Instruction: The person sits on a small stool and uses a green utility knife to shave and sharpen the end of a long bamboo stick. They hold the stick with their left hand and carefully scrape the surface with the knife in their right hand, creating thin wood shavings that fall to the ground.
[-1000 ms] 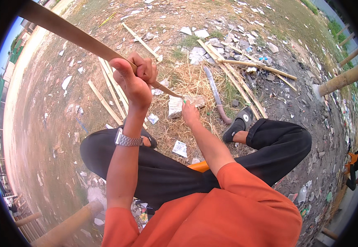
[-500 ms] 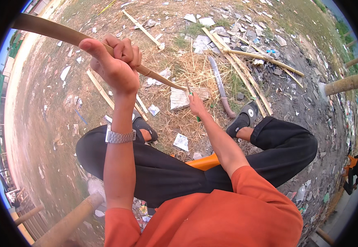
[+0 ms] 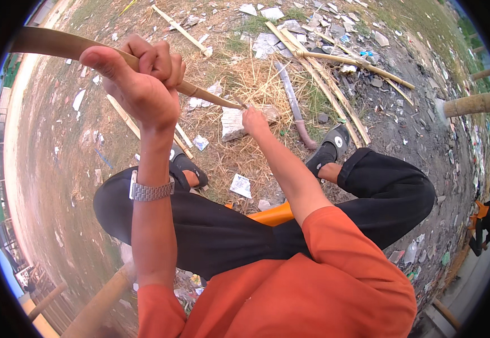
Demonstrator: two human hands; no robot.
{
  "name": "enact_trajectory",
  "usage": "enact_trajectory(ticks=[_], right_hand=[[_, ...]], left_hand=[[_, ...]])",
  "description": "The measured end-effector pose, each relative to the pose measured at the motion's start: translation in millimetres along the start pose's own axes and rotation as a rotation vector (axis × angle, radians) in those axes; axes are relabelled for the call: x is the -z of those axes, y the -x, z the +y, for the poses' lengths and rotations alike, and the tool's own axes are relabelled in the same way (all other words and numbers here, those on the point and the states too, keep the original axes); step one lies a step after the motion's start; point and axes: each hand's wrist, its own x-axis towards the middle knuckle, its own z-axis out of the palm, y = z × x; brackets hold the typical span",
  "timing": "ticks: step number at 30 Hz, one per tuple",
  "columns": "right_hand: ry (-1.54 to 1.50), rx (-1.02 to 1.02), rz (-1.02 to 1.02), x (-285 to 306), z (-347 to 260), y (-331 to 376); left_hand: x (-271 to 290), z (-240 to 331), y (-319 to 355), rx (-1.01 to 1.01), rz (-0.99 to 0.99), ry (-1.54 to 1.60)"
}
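My left hand point(image 3: 141, 84), raised at the upper left, has its fingers curled round a long bamboo strip point(image 3: 59, 40) with the thumb stretched along it. The strip slopes down from the upper left toward the middle. At its lower end, my right hand point(image 3: 254, 120) is closed on what looks like a small knife point(image 3: 240, 102); its thin tip shows against the strip, and its handle is hidden in the fist. Below that hand lies a pale broken block point(image 3: 232, 124) on straw. A long curved machete point(image 3: 290, 93) with a brown handle rests just right of it.
Split bamboo lengths point(image 3: 326, 84) lie at the upper right, with a thin bamboo pole point(image 3: 363, 65) across them. Broken tiles point(image 3: 267, 42) and litter cover the ground. Bamboo posts point(image 3: 474, 105) stand at the sides. Another person point(image 3: 487, 225) is at the far right.
Both hands and the bamboo strip have shifted slightly left and up in the picture, along with the whole ground. My right hand has turned, and the green of the handle no longer shows.
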Motion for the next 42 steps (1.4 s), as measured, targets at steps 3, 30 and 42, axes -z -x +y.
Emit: enact_trajectory(ticks=[3,30,42], right_hand=[[-0.999,-0.473,-0.979,41,19,-14],[-1.144,-0.772,-0.171,158,70,47],[-0.678,0.028,0.393,155,-8,133]], left_hand=[[18,6,-6,0.037,0.042,0.012],[38,10,-20,-0.122,0.338,-0.047],[33,11,-10,-0.127,0.273,-0.047]])
